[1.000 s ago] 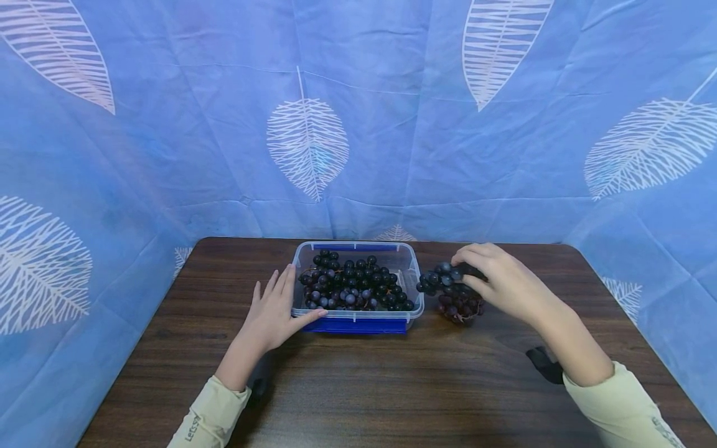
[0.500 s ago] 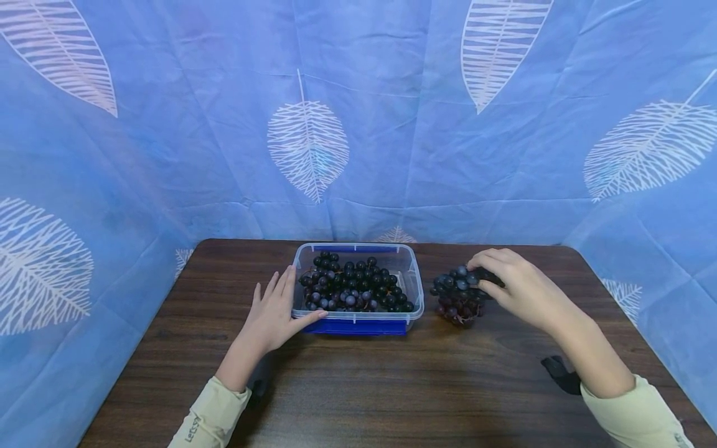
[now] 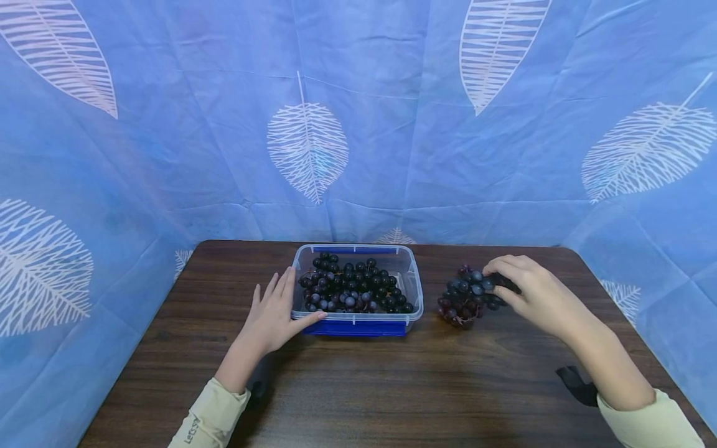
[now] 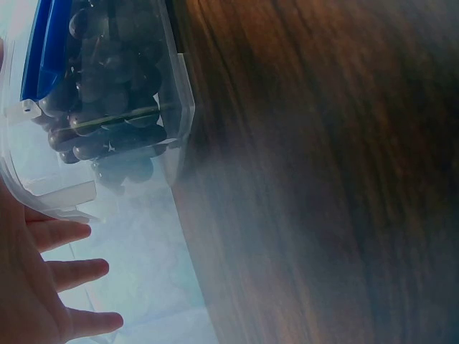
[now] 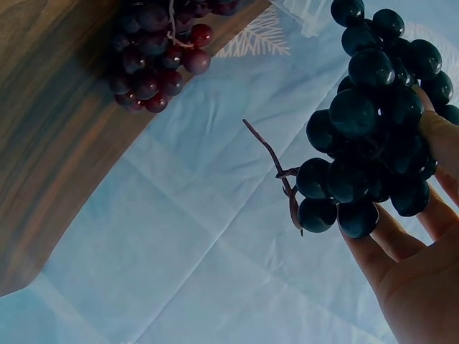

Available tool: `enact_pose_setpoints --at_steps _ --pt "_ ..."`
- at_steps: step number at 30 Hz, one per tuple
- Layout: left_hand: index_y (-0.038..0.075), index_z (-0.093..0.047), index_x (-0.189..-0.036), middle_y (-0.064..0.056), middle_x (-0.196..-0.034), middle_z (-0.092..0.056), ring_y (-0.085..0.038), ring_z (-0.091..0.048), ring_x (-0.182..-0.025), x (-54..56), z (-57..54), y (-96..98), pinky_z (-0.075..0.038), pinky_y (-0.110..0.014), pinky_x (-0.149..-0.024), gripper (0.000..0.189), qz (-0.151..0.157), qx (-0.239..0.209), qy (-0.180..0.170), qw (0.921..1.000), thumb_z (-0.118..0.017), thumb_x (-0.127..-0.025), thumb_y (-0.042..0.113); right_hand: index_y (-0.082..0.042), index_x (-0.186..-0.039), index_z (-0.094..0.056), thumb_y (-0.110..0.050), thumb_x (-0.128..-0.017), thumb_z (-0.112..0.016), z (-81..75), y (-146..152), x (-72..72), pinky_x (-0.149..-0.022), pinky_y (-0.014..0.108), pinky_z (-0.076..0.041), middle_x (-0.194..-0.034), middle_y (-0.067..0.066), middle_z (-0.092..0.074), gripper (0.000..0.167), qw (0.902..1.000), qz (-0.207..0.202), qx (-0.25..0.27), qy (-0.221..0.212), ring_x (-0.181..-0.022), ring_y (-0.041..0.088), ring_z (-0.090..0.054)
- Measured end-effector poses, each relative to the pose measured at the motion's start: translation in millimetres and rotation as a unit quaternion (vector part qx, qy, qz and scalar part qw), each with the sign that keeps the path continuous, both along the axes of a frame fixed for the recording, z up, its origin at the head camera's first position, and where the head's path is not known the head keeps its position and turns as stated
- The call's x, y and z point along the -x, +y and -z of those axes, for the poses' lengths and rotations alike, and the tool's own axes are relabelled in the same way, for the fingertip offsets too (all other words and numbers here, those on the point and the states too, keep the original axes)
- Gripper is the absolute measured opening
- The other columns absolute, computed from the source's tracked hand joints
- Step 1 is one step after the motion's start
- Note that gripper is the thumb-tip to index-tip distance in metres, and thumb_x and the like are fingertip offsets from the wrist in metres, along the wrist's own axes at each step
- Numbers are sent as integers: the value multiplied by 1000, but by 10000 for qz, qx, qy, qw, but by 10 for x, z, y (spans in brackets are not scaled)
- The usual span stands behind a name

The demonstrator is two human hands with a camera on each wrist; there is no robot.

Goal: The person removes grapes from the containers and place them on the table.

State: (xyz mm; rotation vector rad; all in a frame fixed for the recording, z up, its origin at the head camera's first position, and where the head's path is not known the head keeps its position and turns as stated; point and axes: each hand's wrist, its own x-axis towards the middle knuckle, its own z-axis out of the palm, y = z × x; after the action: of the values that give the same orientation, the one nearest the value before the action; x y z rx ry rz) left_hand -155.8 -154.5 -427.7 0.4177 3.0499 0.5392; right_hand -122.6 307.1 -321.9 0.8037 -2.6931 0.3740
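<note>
My right hand (image 3: 529, 292) grips a bunch of black grapes (image 5: 373, 129), its bare brown stem sticking out in the right wrist view. Beneath and left of it, a bunch of reddish-purple grapes (image 3: 460, 311) lies on the table, partly covered by the black bunch in the head view. With fingers straight and spread, my left hand (image 3: 274, 308) rests against the left side and front corner of a clear plastic box (image 3: 416, 274). Several dark grapes (image 3: 347, 283) fill much of that box, which has blue clips (image 3: 358, 326) and no lid on top.
The dark wooden table (image 3: 381, 386) ends at a back edge just behind the box. A blue cloth (image 3: 370, 137) with white leaf prints hangs around it. A black strap (image 3: 577, 386) shows at the right wrist.
My right hand has moved right and toward me with the black grapes, away from the box, uncovering more of the reddish bunch. The left hand has stayed on the box.
</note>
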Motion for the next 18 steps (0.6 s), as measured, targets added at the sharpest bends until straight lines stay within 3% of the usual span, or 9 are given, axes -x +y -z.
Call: enact_pose_setpoints --at_steps 18 --pt "1 -12 -169 -19 -176 -15 -46 -19 -160 -3 8 -5 -11 -76 -123 118 16 -17 -9 10000 -57 -93 79 -1 -118 -71 9 -80 -85 67 256 -94 -86 62 -54 -120 22 -71 42 9998 150 -22 132 -111 44 -65"
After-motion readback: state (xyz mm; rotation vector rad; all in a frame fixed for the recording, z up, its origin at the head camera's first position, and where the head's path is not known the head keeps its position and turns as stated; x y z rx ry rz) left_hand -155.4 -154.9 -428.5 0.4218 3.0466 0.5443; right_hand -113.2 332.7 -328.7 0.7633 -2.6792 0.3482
